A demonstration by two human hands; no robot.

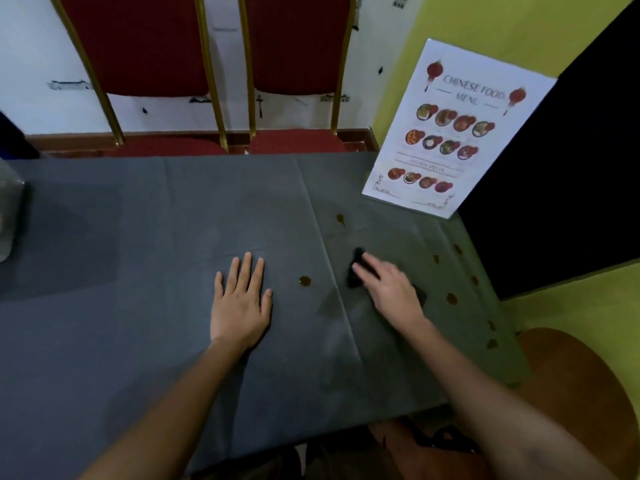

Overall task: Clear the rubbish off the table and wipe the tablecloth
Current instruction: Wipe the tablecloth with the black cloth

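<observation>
wipe underway, no rubbish in sight | your left hand [240,306] flat, fingers spread, bracing tablecloth [138,271] | your right hand [391,289] fingers straight, pressing rag [354,278] right of centre crease | brown spots [304,280] to do: middle, right edge

The left red chair [138,46] and the right red chair [298,46], both gold-framed, stand side by side behind the desk [104,306] against a white wall [27,64] with a brown skirting board [69,138]. On the right, a yellow-green wall [502,22] meets a black panel [571,168]. A round wooden seat [581,375] sits beside the desk's near corner.
</observation>
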